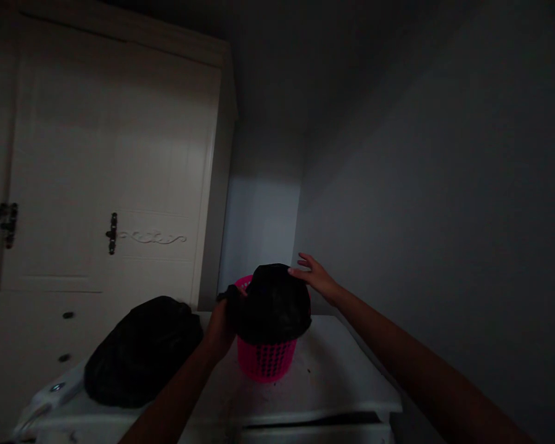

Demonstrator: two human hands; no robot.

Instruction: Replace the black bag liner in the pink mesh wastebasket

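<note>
A pink basket (266, 364) with holes in its side stands on a white surface. Black plastic (277, 305) covers most of its top and hangs over the front rim. At the basket's left side my left hand (221, 327) is closed on a bunched part of this black plastic. My right hand (315, 279) is at the upper right of the plastic, fingers apart, its fingertips at the plastic's edge. What lies inside the basket is hidden.
A large black bag (143, 351) lies on the left of the white top (333, 364). Behind it stands a white wardrobe (161, 154) with dark handles. A grey wall (420, 185) rises at the right. The room is dim.
</note>
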